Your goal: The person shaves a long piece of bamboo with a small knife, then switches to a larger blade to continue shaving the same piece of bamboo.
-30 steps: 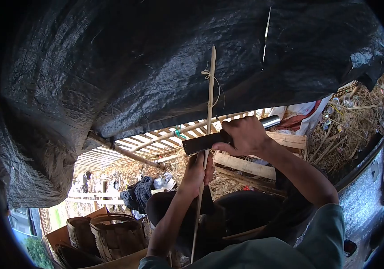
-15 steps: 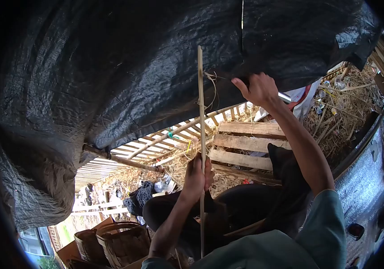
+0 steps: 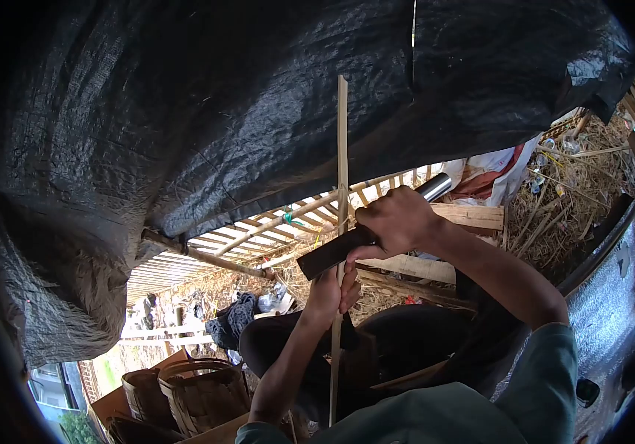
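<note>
A long, pale bamboo strip [image 3: 342, 140] stands nearly upright in front of me, its lower end passing down over my lap. My left hand [image 3: 326, 292] is closed around it at mid-length. Just above those fingers, a knife [image 3: 328, 254] with a broad, dark blade lies across the strip. My right hand [image 3: 400, 226] is closed on the knife, whose shiny metal tube handle [image 3: 436, 186] sticks out past the knuckles toward the upper right.
A black plastic sheet [image 3: 258, 126] hangs over the far side. Below it runs a bamboo slat fence [image 3: 243, 244]. Woven baskets [image 3: 202, 396] stand at lower left. Wooden planks [image 3: 473, 216] lie beyond my right hand, and straw litter [image 3: 554, 200] covers the ground at right.
My right hand has come down and toward me with the knife, from high beside the strip to just above my left hand. The blade now shows across the strip.
</note>
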The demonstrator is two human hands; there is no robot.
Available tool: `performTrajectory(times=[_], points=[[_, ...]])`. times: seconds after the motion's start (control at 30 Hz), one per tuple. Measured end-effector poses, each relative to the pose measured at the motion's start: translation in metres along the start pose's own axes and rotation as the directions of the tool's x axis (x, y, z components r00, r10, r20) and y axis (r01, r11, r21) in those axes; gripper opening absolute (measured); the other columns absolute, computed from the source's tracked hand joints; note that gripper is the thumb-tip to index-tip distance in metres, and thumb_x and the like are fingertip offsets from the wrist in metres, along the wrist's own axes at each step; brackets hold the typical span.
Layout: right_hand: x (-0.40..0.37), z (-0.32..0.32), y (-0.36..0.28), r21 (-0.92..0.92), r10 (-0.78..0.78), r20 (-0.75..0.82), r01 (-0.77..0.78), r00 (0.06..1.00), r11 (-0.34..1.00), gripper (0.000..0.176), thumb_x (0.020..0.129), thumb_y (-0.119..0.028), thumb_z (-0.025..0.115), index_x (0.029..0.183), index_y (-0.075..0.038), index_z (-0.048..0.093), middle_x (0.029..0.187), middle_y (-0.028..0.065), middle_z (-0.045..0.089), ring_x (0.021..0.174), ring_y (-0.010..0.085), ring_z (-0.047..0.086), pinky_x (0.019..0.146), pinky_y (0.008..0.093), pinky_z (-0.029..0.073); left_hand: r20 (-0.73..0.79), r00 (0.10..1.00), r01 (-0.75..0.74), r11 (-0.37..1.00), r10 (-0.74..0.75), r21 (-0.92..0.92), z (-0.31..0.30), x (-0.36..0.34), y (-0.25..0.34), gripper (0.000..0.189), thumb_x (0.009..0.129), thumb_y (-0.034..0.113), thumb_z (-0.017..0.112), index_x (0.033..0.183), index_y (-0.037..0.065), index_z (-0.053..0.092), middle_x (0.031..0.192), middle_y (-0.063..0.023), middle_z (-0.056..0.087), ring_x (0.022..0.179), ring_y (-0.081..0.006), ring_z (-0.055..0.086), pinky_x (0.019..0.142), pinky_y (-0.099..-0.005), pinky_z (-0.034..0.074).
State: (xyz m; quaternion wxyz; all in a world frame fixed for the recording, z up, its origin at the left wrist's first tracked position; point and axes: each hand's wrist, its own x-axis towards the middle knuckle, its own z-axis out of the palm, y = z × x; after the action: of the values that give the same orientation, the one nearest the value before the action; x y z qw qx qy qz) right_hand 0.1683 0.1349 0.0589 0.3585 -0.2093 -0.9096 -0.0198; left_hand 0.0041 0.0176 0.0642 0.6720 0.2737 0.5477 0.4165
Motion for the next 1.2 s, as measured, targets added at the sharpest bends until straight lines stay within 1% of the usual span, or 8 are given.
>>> performTrajectory(times=[0.33, 0.5, 0.6, 0.8, 0.83, 1.07, 1.13, 1.2], points=[[-0.003, 0.003, -0.018, 0.126, -0.001, 0.168, -0.021, 0.986, 0.992, 0.064, 0.074, -0.069, 0.057, 0.071, -0.006, 0.059, 0.054, 0.0066, 0.055, 0.046, 0.0256, 0.059, 0.043, 0.0353, 0.046, 0.139, 0.990, -0.036, 0.999, 0.039, -0.024, -0.013, -0.002, 0.000, 0.036, 0.100, 0.038, 0.031, 0.078, 0.012, 0.044, 0.046, 0.0044, 0.030, 0.031, -0.0075, 0.031, 0.030, -0.0226, 0.024], [-0.003, -0.005, -0.035, 0.160, -0.062, 0.187, 0.032, 0.980, 0.987, 0.065, 0.074, -0.071, 0.056, 0.070, -0.006, 0.057, 0.053, 0.0065, 0.055, 0.046, 0.0245, 0.059, 0.042, 0.0347, 0.046, 0.042, 0.934, -0.332, 0.814, 0.356, 0.477, -0.014, 0.006, -0.008, 0.036, 0.099, 0.036, 0.036, 0.079, 0.010, 0.047, 0.048, 0.0038, 0.035, 0.034, -0.0056, 0.035, 0.031, -0.0201, 0.027], [-0.003, -0.005, -0.028, 0.067, 0.032, 0.197, -0.046, 0.980, 0.997, 0.065, 0.073, -0.071, 0.057, 0.070, -0.006, 0.058, 0.052, 0.0060, 0.055, 0.046, 0.0243, 0.059, 0.042, 0.0348, 0.045, 0.183, 0.983, -0.027, 0.999, 0.034, -0.041, -0.024, 0.000, -0.005, 0.039, 0.099, 0.043, 0.034, 0.081, 0.010, 0.047, 0.047, 0.0044, 0.030, 0.035, -0.0058, 0.032, 0.032, -0.0220, 0.025], [-0.002, 0.014, 0.018, -0.087, 0.101, 0.078, -0.095, 0.992, 0.992, 0.073, 0.077, -0.073, 0.048, 0.082, -0.003, 0.068, 0.065, 0.0158, 0.064, 0.062, 0.0284, 0.066, 0.054, 0.0379, 0.052, -0.013, 0.999, -0.033, 0.998, 0.034, 0.053, 0.000, -0.004, -0.008, 0.041, 0.100, 0.042, 0.021, 0.077, 0.012, 0.037, 0.047, 0.0033, 0.025, 0.032, -0.0091, 0.024, 0.030, -0.0233, 0.023], [0.007, 0.015, 0.036, -0.159, 0.406, 0.176, -0.381, 0.897, 0.911, 0.071, 0.079, -0.072, 0.047, 0.084, -0.005, 0.070, 0.065, 0.0165, 0.064, 0.062, 0.0292, 0.066, 0.056, 0.0393, 0.053, -0.014, 1.000, -0.023, 0.999, 0.023, 0.027, 0.001, -0.003, -0.014, 0.039, 0.100, 0.039, 0.021, 0.078, 0.010, 0.037, 0.046, 0.0006, 0.026, 0.031, -0.0106, 0.023, 0.030, -0.0262, 0.023], [0.010, 0.011, 0.040, -0.097, 0.289, 0.078, -0.281, 0.954, 0.955, 0.067, 0.079, -0.070, 0.048, 0.082, -0.007, 0.071, 0.065, 0.0151, 0.064, 0.064, 0.0321, 0.067, 0.060, 0.0405, 0.054, -0.024, 0.998, -0.059, 0.998, 0.060, 0.021, 0.002, 0.005, -0.007, 0.039, 0.100, 0.038, 0.022, 0.076, 0.011, 0.036, 0.045, 0.0023, 0.025, 0.030, -0.0101, 0.024, 0.029, -0.0264, 0.022], [0.008, 0.002, 0.022, -0.087, 0.164, 0.266, -0.146, 0.950, 0.985, 0.070, 0.078, -0.072, 0.048, 0.085, -0.006, 0.070, 0.070, 0.0161, 0.066, 0.068, 0.0339, 0.067, 0.066, 0.0453, 0.055, -0.036, 0.998, -0.060, 0.998, 0.061, 0.012, 0.004, 0.005, -0.003, 0.039, 0.100, 0.040, 0.022, 0.076, 0.012, 0.036, 0.045, 0.0024, 0.024, 0.030, -0.0103, 0.024, 0.030, -0.0268, 0.022], [0.006, 0.017, 0.019, -0.137, -0.168, -0.150, 0.148, 0.974, 0.979, 0.073, 0.077, -0.075, 0.045, 0.082, -0.007, 0.070, 0.072, 0.0184, 0.066, 0.069, 0.0343, 0.068, 0.069, 0.0458, 0.055, -0.072, 0.996, -0.053, 0.997, 0.057, 0.059, 0.003, 0.004, -0.008, 0.039, 0.100, 0.040, 0.024, 0.076, 0.012, 0.037, 0.045, 0.0024, 0.024, 0.030, -0.0105, 0.024, 0.030, -0.0270, 0.022]])
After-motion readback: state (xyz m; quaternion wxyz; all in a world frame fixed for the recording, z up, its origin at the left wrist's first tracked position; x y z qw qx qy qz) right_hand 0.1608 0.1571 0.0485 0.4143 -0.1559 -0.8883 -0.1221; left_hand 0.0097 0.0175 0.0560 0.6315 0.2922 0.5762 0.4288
